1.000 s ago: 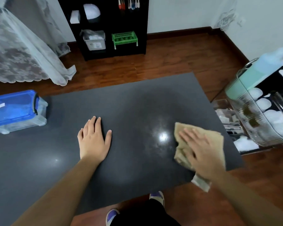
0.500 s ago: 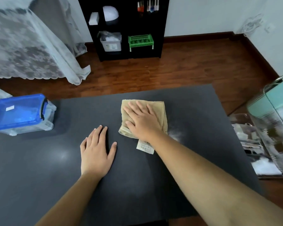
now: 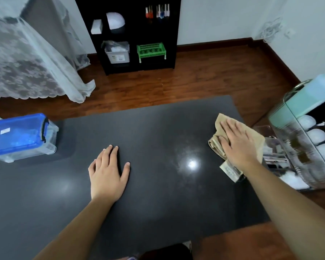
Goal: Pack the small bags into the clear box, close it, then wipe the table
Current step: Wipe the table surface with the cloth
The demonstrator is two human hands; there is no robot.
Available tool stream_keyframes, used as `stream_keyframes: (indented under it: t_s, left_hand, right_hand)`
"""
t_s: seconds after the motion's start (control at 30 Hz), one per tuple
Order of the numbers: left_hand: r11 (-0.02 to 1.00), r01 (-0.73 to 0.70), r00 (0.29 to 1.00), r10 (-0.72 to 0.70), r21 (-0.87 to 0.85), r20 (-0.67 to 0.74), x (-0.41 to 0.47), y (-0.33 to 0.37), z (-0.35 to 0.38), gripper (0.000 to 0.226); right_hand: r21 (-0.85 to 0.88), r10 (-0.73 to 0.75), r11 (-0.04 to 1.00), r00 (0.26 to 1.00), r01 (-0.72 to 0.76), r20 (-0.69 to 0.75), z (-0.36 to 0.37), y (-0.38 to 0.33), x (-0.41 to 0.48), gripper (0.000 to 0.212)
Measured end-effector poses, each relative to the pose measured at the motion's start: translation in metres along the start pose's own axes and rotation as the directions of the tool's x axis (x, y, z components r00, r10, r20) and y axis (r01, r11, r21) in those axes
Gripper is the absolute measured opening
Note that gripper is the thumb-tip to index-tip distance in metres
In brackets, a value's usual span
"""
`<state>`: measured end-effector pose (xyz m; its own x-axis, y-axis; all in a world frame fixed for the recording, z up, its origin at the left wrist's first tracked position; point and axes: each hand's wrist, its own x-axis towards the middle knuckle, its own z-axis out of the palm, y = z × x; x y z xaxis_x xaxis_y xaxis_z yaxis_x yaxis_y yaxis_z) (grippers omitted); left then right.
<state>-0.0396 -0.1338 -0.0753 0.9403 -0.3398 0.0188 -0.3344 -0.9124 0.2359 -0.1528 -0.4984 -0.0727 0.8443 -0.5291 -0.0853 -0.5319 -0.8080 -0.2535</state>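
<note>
Head view
Table (image 3: 158,212): dark grey top, glossy, with a bright glare spot between the two hands.
Left hand (image 3: 107,171): flat on the table, palm down, fingers spread a little, holding nothing; near the table's middle, toward the person.
Right hand (image 3: 236,145): flat on the cloth, palm down, fingers straight, pressing rather than clutching; at the table's right edge.
Cloth (image 3: 255,136): tan, bunched under the right hand, lying on the table at its right edge; a pale tag sticks out on the side toward the person.
Box (image 3: 21,137): clear body, blue lid on and its dark latch down; stands at the table's left edge, well apart from both hands. Contents cannot be made out.
Shelf (image 3: 131,34): black, beyond the table's far side, on the wood floor; holds a green basket (image 3: 151,51).
Rack (image 3: 308,143): clear, just right of the table, beside the cloth.
</note>
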Motion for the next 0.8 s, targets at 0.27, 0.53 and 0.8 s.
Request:
stream_keyframes:
  t_s: [0.27,0.53,0.8]
  left_hand:
    - [0.993,-0.047,0.995,0.057,-0.111,0.087,0.002,-0.013,-0.005,0.062]
    - [0.977,-0.212,0.971,0.210,0.003,0.112,-0.059,-0.077,-0.026,0.057]
    - [1.000,-0.006,0.998,0.005,0.014,0.066,-0.098,-0.172,-0.054,0.063]
  right_hand:
    - [-0.074,0.124,0.989,0.992,-0.126,-0.031,0.007,0.020,-0.112,0.053]
    - [-0.053,0.299,0.952,0.952,-0.302,-0.063,0.036,-0.073,-0.164,0.060]
    - [-0.023,0.168,0.985,0.984,-0.170,-0.054,0.074,-0.224,-0.205,0.067]
